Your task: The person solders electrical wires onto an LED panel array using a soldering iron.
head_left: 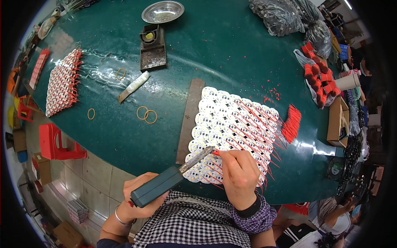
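Note:
My left hand [140, 192] is closed around the dark green, boxy handle of a soldering gun [159, 187]. Its metal barrel slants up to the right, ending over a panel of round white LED boards [213, 124]. My right hand [240, 175] pinches a red wire [215, 152] close to the gun's tip; whether tip and wire touch I cannot tell. Thin red wires [252, 120] run across the boards on the right part of the panel and stick out past its edge. Along the panel's left side lies a flat brownish bar [190, 120]. A bundle of short red wires [291, 124] rests to the right.
At the far left lie wired boards [62, 82]. A metal bowl [163, 12], a dark stand [153, 49], a wrapped blade-like tool [134, 87] and rubber bands [149, 117] are on the green table [215, 45]. Red wire spools [320, 80] and an open carton [338, 122] stand right.

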`<state>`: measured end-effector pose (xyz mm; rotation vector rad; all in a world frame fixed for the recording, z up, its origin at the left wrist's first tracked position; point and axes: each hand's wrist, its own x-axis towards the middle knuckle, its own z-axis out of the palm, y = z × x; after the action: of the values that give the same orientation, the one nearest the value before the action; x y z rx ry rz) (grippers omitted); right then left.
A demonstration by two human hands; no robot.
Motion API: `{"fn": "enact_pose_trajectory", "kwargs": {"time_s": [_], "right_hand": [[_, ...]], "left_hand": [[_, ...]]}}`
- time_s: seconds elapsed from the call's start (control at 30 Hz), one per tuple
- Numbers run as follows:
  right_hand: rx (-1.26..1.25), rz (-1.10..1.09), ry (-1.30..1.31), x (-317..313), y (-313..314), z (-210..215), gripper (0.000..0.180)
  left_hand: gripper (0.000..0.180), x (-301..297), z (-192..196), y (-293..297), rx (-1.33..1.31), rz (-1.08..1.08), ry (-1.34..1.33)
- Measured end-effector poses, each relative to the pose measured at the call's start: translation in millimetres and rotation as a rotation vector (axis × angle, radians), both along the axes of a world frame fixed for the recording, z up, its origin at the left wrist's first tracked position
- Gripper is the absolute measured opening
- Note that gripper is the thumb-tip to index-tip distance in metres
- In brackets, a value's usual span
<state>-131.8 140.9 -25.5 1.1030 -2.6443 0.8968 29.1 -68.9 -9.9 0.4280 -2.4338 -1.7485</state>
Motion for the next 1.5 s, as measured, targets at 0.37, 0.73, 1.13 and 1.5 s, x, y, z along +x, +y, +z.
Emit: {"fn": "enact_pose_trajectory", "kwargs": {"time_s": [0.37,0.73,1.13,1.5], "right_hand": [[0.034,-0.013,-0.031,-1.1,-2.5,7.7,0.026],[0.040,0.005,0.002,-3.0,-2.3,4.5,0.026],[-0.017,0.023,0.038,-16.4,-11.8,22.0,0.028],[-0.046,0.046,0.006,-24.6,-14.3,-5.0,0.024]], "left_hand": [[0.022,-4.5,1.5,0.0,0.002,-0.011,0.014],[0.022,2.7,-1.9,-1.5,-0.041,0.007,0.033],[0.026,-0.5,-1.6,-6.9,-0.033,0.065,0.058],[0.028,-9.5,-3.7,-9.9,0.015,0.056,0.000]]}}
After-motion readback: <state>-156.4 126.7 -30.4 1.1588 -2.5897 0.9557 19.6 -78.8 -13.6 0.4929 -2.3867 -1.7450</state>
